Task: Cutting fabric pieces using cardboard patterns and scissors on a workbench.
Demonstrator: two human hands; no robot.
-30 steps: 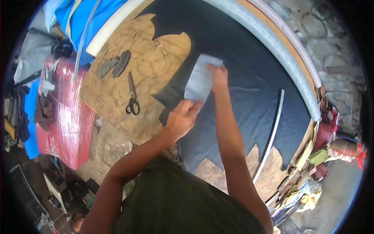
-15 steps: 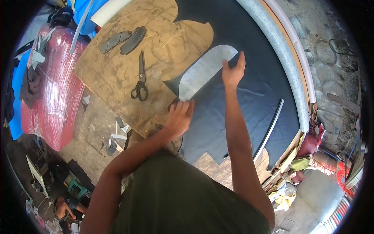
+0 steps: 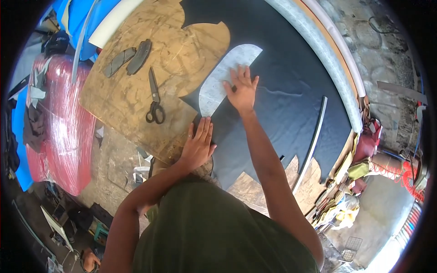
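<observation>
A pale grey, curved flat template [image 3: 213, 86] lies on a large dark sheet [image 3: 291, 118] that looks like leather or vinyl. My right hand [image 3: 242, 91] rests on its straighter inner edge, fingers spread, with the fingertips on the template. At the near end, my left hand [image 3: 196, 146] lies flat, its fingertips touching or right beside the template's tip. Neither hand grips anything. To the left, black-handled scissors [image 3: 154, 100] sit with blades together on the wooden tabletop [image 3: 182, 59].
Two dark grey cut pieces [image 3: 139, 58] lie beyond the scissors. A long narrow strip [image 3: 311, 145] crosses the sheet's right part. Long rolls of material [image 3: 334, 61] border the far right. A red plastic-wrapped form [image 3: 63, 132] stands left of the table.
My right hand has come down from the template's far corner to its inner edge, fingers now spread. My left hand has flattened near the near tip. The view has shifted slightly.
</observation>
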